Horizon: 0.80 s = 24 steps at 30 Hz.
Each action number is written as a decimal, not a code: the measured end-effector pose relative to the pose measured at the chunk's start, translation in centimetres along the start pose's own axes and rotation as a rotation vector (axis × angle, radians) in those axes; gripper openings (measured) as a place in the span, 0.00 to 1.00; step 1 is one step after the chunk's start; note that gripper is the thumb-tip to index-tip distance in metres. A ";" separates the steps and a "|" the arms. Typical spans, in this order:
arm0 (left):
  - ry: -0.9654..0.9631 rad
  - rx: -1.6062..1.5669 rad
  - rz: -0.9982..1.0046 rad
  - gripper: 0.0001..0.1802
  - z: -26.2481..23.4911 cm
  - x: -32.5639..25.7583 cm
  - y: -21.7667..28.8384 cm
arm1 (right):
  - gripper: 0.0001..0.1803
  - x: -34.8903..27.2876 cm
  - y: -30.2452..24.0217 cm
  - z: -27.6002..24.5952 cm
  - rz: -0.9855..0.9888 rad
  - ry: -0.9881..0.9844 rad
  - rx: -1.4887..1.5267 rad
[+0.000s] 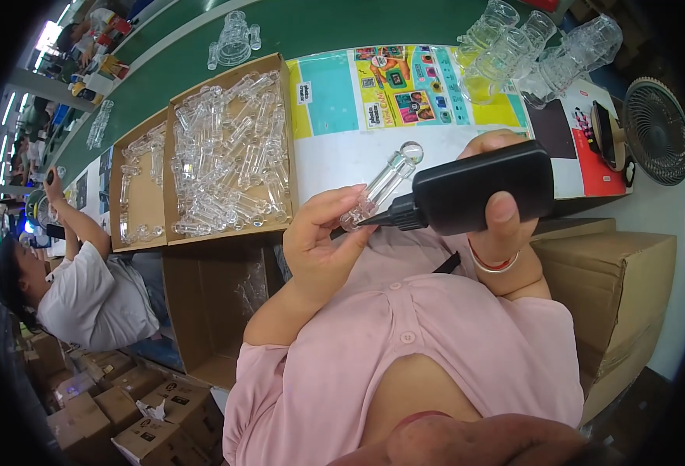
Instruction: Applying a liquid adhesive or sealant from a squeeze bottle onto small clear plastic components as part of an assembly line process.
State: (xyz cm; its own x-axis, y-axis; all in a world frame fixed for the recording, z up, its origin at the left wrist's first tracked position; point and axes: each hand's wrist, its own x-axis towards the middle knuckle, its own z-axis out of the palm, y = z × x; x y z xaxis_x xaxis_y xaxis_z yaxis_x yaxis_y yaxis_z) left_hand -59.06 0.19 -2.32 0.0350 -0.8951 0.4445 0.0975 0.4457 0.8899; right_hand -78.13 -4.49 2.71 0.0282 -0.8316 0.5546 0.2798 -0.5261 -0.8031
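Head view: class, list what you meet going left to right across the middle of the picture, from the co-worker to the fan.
Seated co-worker → cardboard tray of clear tubes → left hand → clear tube → black squeeze bottle → small fan.

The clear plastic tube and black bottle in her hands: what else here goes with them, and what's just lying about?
In use:
left hand holding clear tube
right hand holding black nozzle bottle
box of clear tubes

Lying about:
small fan
colourful printed sheet
stacked clear cups
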 end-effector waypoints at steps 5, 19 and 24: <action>0.003 -0.012 0.060 0.22 -0.3 0.0 -0.2 | 0.22 -0.5 -0.1 0.3 -0.053 -0.084 -0.066; 0.033 0.126 0.148 0.23 -0.6 0.0 -0.4 | 0.20 -0.7 -0.2 0.7 0.003 -0.081 -0.035; 0.036 0.189 0.185 0.22 -1.0 0.0 -0.5 | 0.19 -0.5 -0.4 0.8 0.059 -0.075 -0.028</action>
State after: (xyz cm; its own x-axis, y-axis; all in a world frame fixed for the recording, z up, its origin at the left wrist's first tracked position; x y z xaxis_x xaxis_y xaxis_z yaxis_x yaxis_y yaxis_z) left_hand -58.12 -0.03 -2.90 0.0702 -0.7967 0.6002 -0.1011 0.5930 0.7989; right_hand -77.45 -3.69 2.91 0.1160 -0.8463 0.5200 0.2486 -0.4821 -0.8401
